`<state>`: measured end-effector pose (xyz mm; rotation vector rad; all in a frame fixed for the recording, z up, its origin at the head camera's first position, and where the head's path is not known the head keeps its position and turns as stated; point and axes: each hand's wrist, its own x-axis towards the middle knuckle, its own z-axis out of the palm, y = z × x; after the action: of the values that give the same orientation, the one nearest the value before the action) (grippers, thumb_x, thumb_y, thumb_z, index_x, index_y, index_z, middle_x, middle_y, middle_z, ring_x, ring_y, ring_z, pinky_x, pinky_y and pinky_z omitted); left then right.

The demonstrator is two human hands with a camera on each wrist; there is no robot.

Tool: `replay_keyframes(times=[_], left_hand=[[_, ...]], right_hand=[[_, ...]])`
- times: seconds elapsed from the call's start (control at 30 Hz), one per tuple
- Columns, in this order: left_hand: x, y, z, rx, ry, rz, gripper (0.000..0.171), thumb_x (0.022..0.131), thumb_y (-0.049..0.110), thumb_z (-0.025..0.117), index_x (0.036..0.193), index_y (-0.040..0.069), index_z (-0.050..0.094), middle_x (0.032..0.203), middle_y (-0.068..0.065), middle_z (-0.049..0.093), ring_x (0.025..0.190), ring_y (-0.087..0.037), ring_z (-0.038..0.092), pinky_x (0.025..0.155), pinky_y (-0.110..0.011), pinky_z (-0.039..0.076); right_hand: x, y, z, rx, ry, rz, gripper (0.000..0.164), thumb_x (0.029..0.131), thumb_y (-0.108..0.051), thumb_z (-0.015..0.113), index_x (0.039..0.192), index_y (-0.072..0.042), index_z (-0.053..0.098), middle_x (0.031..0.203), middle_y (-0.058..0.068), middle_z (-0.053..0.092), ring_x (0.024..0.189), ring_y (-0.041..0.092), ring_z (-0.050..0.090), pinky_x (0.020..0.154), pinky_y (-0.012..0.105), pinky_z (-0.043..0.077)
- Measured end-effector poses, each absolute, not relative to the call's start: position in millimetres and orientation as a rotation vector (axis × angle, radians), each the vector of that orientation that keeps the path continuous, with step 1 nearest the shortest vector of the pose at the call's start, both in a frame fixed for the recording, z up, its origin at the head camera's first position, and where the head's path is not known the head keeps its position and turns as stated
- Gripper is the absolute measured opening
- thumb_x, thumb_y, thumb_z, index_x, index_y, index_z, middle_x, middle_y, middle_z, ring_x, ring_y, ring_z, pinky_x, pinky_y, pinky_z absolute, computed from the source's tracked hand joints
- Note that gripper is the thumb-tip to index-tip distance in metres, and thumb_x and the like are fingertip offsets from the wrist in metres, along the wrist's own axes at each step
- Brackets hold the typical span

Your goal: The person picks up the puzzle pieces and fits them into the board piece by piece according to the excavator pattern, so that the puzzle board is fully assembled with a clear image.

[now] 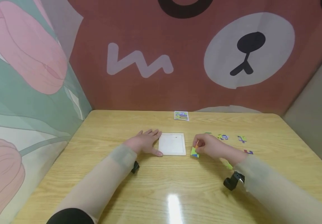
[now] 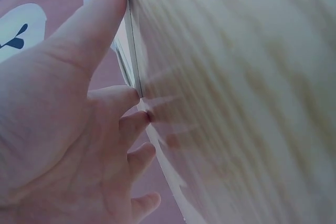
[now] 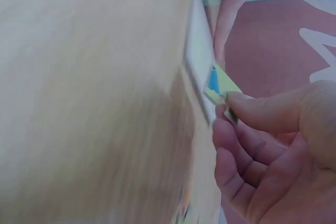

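A shallow white puzzle tray (image 1: pixel 172 144) with a raised rim lies flat on the table. My left hand (image 1: pixel 146 142) rests spread at its left side, fingertips and thumb at the rim; the left wrist view shows the thumb (image 2: pixel 97 22) stretched along that edge. Just right of the tray, my right hand (image 1: pixel 210 144) pinches a yellow-green puzzle piece (image 1: pixel 194 152) with a blue patch between thumb and fingers. In the right wrist view this piece (image 3: pixel 224 81) is tilted and overlaps the near end of the tray (image 3: pixel 198 45).
Several colourful puzzle pieces (image 1: pixel 242 139) lie scattered on the right part of the wooden table (image 1: pixel 149 193), some partly behind the right hand and wrist. A small picture card (image 1: pixel 181 115) lies at the table's back edge, by the wall with a bear mural (image 1: pixel 149 93).
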<state>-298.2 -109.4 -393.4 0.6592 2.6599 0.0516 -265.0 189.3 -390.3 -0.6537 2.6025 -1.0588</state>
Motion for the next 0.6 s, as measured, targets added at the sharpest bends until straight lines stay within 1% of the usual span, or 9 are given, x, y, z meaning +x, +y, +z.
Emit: replay_keyframes(times=[0.2,0.33,0.47,0.6], left_hand=[[-299,-108,-394,0.631,2.657,0.038,0.107,0.082,0.073,0.059,0.161,0.019,0.009,0.165,-0.001,0.006,0.150,-0.026,0.003,0.118,-0.053,0.004],[-299,-107,-394,0.625,2.656,0.035,0.107,0.082,0.073,0.058,0.161,0.019,0.011,0.165,-0.001,0.007,0.150,-0.027,0.005,0.118,-0.053,0.005],[-299,-108,-392,0.641,2.657,0.015,0.107,0.082,0.074,0.058,0.160,0.018,0.011,0.165,-0.003,0.008,0.150,-0.028,0.007,0.118,-0.054,0.007],[-297,-109,-391,0.658,2.659,0.014,0.106,0.083,0.073,0.059,0.160,0.017,0.013,0.165,-0.004,0.009,0.150,-0.028,0.008,0.118,-0.055,0.009]], right_hand=[[-288,144,-390,-0.574,2.602,-1.199,0.012,0.087,0.004,0.070,0.092,-0.005,0.064,0.078,0.007,0.057,0.070,0.019,0.053,0.059,0.029,0.046],[-298,116,-398,-0.566,2.564,-1.249,0.012,0.087,0.005,0.070,0.094,-0.003,0.064,0.077,0.007,0.058,0.067,0.017,0.055,0.058,0.026,0.047],[-304,97,-406,-0.645,2.539,-1.257,0.012,0.085,0.006,0.070,0.093,-0.001,0.065,0.074,0.006,0.058,0.065,0.015,0.055,0.058,0.025,0.046],[-306,87,-414,-0.725,2.538,-1.221,0.013,0.084,0.007,0.070,0.092,-0.002,0.065,0.075,0.004,0.060,0.069,0.014,0.055,0.062,0.026,0.046]])
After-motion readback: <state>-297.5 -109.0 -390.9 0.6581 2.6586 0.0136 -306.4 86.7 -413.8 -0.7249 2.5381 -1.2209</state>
